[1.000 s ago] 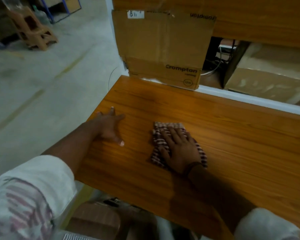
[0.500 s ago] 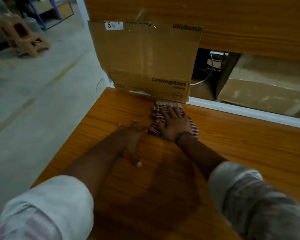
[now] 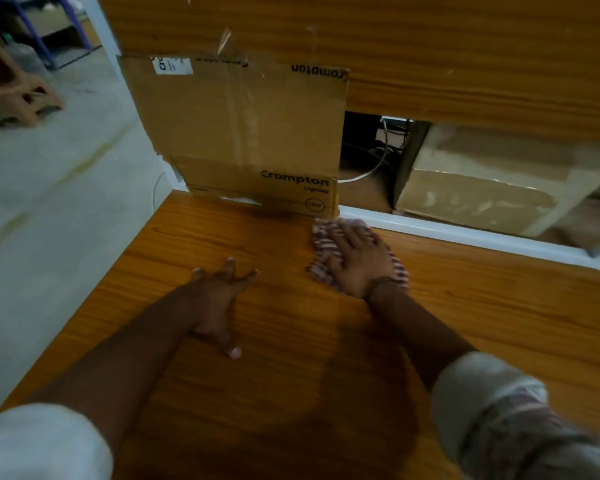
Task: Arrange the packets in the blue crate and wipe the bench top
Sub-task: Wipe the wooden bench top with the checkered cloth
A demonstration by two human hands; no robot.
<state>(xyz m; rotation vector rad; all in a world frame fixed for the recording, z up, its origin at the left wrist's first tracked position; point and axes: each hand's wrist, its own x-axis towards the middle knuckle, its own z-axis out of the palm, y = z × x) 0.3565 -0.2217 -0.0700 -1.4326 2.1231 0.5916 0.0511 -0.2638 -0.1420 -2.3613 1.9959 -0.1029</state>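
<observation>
Cloth (image 3: 329, 252), striped, soft and limp, lies bunched at the far edge of the bench top (image 3: 499, 323) under the flat right hand (image 3: 359, 263), best pressed by the palm, while the left hand (image 3: 219, 299) rests splayed, empty.

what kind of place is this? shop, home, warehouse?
Most likely a warehouse or stockroom. Signs: a bare concrete floor, a taped Crompton carton standing at the back of the wooden bench top, and blue metal racking far left.
</observation>
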